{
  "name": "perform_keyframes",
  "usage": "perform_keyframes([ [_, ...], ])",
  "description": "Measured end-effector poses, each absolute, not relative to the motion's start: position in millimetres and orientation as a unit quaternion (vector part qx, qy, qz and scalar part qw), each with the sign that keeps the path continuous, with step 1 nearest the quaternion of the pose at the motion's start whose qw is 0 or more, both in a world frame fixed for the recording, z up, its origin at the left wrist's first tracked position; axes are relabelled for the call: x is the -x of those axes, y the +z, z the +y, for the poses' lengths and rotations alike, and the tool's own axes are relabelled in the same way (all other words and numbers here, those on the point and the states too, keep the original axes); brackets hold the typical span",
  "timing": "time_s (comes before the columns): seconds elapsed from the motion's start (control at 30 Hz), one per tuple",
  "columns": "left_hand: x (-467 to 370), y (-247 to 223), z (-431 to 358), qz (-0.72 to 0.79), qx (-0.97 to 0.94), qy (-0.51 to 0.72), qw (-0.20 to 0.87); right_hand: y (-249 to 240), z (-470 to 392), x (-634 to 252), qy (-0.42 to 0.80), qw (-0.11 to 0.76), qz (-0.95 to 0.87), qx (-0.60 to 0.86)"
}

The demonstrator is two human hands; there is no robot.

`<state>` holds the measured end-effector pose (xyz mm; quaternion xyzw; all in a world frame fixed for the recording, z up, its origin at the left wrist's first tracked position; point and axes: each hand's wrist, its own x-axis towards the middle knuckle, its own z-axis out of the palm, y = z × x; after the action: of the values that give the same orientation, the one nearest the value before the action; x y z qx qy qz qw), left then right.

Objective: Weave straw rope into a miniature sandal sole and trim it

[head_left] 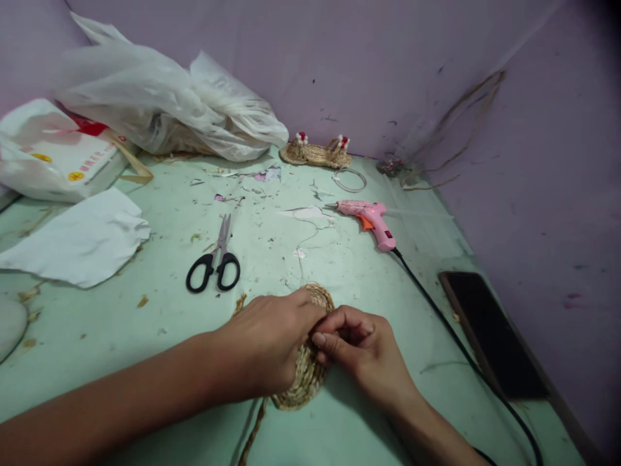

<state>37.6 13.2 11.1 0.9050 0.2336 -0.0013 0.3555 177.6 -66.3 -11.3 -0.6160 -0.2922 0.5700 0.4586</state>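
A woven straw sole [306,380], long with rounded ends, lies on the table before me. Draped across its middle, my left hand [272,336] is closed on it, with its fingers mostly out of sight. At the sole's right edge my right hand [356,340] makes a pinch, thumb against fingers. Whatever is between those fingertips is too small or hidden to make out. A braided straw cord [255,430] trails from the sole's lower end toward me. Beyond the far end runs a thin thread [301,262].
Black-handled scissors [222,255] lie left of centre, a pink glue gun [366,217] with a black cable to the right. A phone [492,333] sits near the right edge. A finished-looking straw slipper pair [315,155], plastic bags [179,103] and white paper [80,239] lie farther off.
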Motion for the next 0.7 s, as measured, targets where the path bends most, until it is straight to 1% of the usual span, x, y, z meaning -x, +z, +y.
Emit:
perform_keyframes([
  [0.17,-34,6,18,0.239,-0.927,-0.008,0.29,-14,-67,-178,0.57,0.463,-0.294,0.612],
  [0.27,-31,12,27,0.252,-0.945,-0.039,0.203,-15,-68,-178,0.571,0.461,-0.297,0.611],
  [0.33,-28,17,32,0.3,-0.944,-0.051,0.129,-15,-68,-178,0.569,0.46,-0.297,0.613],
  [0.4,-26,21,33,0.362,-0.927,-0.024,0.099,-15,-69,-178,0.567,0.457,-0.298,0.618],
  [0.43,-25,23,32,0.377,-0.918,0.007,0.123,-14,-69,-178,0.566,0.455,-0.298,0.619],
  [0.47,-26,23,30,0.372,-0.911,0.038,0.175,-14,-69,-178,0.565,0.455,-0.299,0.62],
  [0.57,-29,16,17,0.286,-0.88,0.088,0.369,-13,-68,-178,0.56,0.455,-0.306,0.621],
  [0.63,-33,8,8,0.27,-0.864,0.099,0.413,-13,-67,-178,0.558,0.453,-0.311,0.622],
  [0.7,-35,1,3,0.284,-0.859,0.119,0.409,-13,-66,-178,0.56,0.451,-0.309,0.623],
])
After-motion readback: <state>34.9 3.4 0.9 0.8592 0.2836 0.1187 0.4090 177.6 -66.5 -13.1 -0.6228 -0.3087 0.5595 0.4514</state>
